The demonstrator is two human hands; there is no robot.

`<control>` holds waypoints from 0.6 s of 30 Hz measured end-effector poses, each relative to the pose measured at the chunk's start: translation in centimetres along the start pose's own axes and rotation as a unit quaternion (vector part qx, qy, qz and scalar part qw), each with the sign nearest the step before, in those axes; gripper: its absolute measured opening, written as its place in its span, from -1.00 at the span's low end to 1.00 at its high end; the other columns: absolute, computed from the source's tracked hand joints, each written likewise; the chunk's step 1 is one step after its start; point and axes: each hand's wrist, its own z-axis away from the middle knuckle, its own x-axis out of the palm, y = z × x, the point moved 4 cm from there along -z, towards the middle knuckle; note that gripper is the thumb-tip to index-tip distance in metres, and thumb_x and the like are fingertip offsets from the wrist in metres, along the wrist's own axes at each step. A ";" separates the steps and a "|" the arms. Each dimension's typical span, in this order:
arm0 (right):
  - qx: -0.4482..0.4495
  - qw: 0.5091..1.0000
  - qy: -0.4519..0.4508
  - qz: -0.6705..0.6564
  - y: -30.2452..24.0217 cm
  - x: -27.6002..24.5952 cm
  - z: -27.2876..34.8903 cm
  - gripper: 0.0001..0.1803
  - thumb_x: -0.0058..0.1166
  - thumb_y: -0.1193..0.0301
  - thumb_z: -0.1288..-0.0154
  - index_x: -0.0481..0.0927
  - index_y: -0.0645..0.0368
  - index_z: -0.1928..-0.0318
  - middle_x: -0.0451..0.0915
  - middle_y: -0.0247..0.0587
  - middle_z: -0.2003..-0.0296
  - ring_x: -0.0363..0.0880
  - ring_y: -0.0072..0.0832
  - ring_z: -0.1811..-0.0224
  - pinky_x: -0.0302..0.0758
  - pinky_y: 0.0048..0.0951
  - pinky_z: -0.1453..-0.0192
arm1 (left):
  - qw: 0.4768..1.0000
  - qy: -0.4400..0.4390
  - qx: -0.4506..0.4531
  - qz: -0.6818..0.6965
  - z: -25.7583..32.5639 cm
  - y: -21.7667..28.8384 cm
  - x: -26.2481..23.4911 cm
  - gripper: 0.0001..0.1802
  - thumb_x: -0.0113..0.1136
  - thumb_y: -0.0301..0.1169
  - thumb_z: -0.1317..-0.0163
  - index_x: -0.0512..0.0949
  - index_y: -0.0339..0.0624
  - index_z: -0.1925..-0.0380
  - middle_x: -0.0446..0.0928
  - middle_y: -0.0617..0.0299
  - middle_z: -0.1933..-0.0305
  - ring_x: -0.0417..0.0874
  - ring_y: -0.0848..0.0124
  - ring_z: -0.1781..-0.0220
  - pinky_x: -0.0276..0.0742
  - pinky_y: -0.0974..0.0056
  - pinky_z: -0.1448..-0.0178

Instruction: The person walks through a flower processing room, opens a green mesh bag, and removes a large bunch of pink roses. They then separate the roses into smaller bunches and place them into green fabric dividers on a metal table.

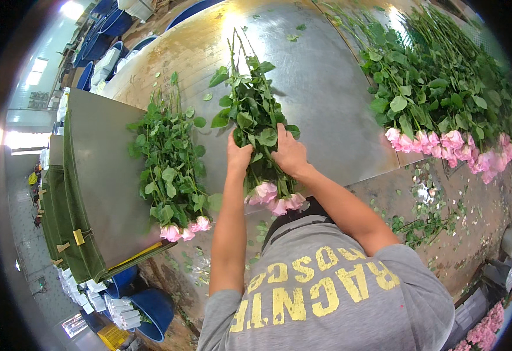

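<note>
A bunch of pink roses (266, 192) lies over the metal table in front of me, blooms toward my body and stems pointing away. My left hand (239, 154) grips its leafy stems from the left side. From the right, my right hand (290, 150) presses round the same stems, fingers partly hidden by leaves. To the left of my left hand rests a second bunch of pink roses (171, 167), its blooms near the table's front edge.
Many more pink roses (443, 99) are heaped at the table's (332, 111) right. An upright grey panel (107, 175) with green cloth stands at left. Blue buckets (152, 313) are below it and at the far left. Fallen leaves (419, 225) litter the floor.
</note>
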 end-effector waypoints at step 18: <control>-0.019 0.942 0.172 -0.289 3.6 -2.4 -1.4 -0.57 0.05 0.43 -0.12 0.47 0.31 -0.04 0.57 0.15 0.10 0.53 0.00 0.02 0.43 -0.20 -0.09 | 0.924 0.082 0.079 -0.366 6.0 -0.7 -1.1 -0.15 0.27 -0.43 0.05 0.14 -0.16 -0.30 0.27 -0.05 -0.22 0.39 -0.05 -0.15 0.41 0.01 -0.13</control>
